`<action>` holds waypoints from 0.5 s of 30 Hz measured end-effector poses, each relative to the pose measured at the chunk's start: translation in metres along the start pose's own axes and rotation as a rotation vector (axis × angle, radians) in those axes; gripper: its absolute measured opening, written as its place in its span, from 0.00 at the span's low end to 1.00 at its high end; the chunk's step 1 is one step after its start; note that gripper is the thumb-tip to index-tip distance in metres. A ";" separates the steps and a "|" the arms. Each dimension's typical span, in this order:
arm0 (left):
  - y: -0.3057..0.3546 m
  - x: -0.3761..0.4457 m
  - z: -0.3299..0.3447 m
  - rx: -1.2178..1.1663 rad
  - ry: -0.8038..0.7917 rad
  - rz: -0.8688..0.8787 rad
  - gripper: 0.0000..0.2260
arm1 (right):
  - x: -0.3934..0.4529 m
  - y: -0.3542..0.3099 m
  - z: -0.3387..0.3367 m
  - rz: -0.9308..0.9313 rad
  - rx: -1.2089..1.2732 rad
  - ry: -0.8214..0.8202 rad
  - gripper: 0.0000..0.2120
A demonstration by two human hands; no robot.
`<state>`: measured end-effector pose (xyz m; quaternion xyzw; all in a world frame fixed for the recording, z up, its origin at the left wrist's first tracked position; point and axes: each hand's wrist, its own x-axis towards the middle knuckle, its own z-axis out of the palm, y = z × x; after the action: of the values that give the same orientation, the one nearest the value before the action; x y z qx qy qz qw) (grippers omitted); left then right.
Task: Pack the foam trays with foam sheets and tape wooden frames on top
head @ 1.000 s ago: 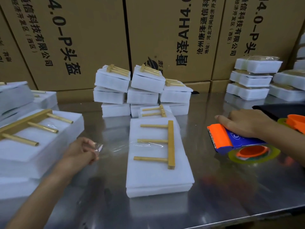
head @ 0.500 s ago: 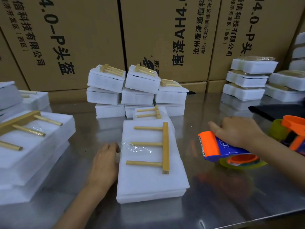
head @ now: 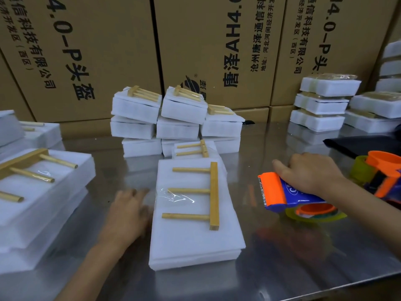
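A white foam tray pack [head: 191, 242] lies in front of me on the steel table, with a three-pronged wooden frame [head: 204, 195] on top. A strip of clear tape [head: 173, 197] crosses the middle prong and runs over the pack's left edge. My left hand [head: 128, 211] presses flat against that left side where the tape ends. To the right, my right hand [head: 310, 175] grips an orange and blue tape dispenser [head: 282, 195] that rests on the table, its toothed blade facing the pack.
Stacked foam packs with wooden frames stand behind [head: 171, 120], at the left [head: 39, 187] and at the back right [head: 323, 105]. A second tape dispenser [head: 382, 172] sits at the right edge by a black item [head: 366, 143]. Cardboard boxes [head: 217, 51] wall the back.
My left hand carried the tape end from out at the left over to the pack and pressed it down on the left side. The right hand with the dispenser barely moved.
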<state>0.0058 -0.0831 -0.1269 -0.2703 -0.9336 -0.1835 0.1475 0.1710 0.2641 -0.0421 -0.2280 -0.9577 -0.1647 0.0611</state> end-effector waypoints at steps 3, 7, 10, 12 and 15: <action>0.036 0.005 -0.035 -0.165 0.380 -0.038 0.17 | 0.003 0.001 0.001 0.038 0.063 0.004 0.21; 0.126 0.020 -0.059 -0.329 0.301 0.332 0.14 | 0.006 -0.001 0.004 0.008 0.053 -0.002 0.21; 0.190 0.031 -0.042 -0.187 -0.139 0.475 0.09 | 0.006 0.003 0.005 0.005 0.074 0.019 0.22; 0.212 0.036 -0.024 0.018 -0.316 0.530 0.10 | 0.005 0.008 0.007 0.013 0.114 0.025 0.24; 0.210 0.040 -0.005 0.042 -0.332 0.465 0.16 | 0.005 0.014 0.008 0.055 0.176 0.032 0.27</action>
<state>0.0911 0.0981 -0.0521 -0.5002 -0.8616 -0.0788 0.0363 0.1731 0.2807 -0.0449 -0.2452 -0.9608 -0.0818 0.1006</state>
